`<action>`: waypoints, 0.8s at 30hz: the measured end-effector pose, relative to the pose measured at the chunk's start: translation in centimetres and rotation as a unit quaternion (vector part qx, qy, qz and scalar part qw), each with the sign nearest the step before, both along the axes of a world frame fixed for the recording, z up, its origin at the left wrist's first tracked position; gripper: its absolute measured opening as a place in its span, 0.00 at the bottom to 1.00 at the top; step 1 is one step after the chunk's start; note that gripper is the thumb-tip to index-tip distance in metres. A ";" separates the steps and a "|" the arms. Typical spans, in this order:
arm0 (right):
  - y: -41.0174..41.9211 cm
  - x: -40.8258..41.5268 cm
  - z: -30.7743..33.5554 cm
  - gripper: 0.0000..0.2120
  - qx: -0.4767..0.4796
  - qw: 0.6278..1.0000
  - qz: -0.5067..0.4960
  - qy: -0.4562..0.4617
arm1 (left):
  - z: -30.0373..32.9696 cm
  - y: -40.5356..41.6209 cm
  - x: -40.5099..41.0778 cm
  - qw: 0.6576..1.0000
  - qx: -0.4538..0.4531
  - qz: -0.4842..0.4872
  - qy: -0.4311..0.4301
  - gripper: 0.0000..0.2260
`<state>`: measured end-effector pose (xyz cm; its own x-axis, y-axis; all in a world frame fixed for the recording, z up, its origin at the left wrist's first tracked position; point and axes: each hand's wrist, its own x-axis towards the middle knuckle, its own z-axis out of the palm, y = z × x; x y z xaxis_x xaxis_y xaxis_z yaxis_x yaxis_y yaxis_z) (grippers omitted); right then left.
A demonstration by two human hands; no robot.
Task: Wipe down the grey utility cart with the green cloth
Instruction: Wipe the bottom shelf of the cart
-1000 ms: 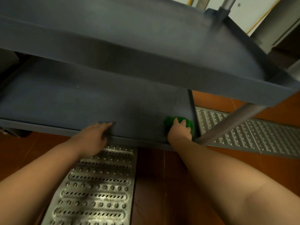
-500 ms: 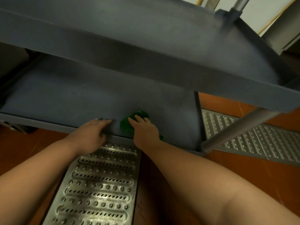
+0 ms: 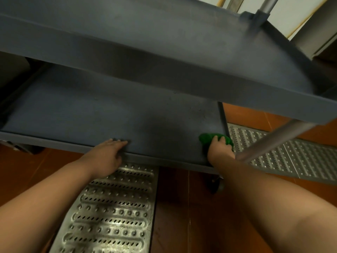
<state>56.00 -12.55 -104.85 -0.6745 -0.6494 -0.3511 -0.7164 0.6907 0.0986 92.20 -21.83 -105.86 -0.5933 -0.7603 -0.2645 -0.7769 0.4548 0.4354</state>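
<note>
— Where was the green cloth (image 3: pixel 215 138) at that moment?

— It lay bunched on the lower shelf (image 3: pixel 109 114) of the grey utility cart (image 3: pixel 164 57), in the near right corner, close to the shelf's right rim and just beside the slanting metal post (image 3: pixel 273 141). The right hand (image 3: pixel 219 149) was on top of it, fingers curled over the cloth and pressing it down onto the shelf surface.

— And the other hand?

— The left hand (image 3: pixel 107 155) rested on the front lip of the same shelf, well to the left of the cloth. Its fingers lay fairly straight and close together, the tips reaching just over the edge onto the shelf floor (the thumb was tucked below the lip, so I could not tell exactly how it sat).

— What else showed around the cart?

— The upper shelf (image 3: pixel 182 33) hung over most of the view, its side wall crossing above the lower one. A second metal post (image 3: pixel 266 4) rose from its far right corner. Under the cart, a dark caster wheel (image 3: pixel 217 187) sat near the right forearm. The floor was orange-brown tile (image 3: pixel 173 216), with a perforated steel drain grate (image 3: pixel 113 212) running between the two forearms and another grate (image 3: pixel 291 156) stretching off to the right beyond the post.
</note>
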 end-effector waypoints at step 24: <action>-11.5 32.4 -1.6 0.32 -0.137 0.934 0.312 -0.108 | 2.5 -4.5 13.8 0.996 0.047 0.068 -0.021 0.29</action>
<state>88.40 -24.07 -106.46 -0.0679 -0.9778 -0.1982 -0.9703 0.1110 -0.2151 105.99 -26.30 -103.38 -0.4726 -0.8036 -0.3617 -0.8475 0.3020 0.4365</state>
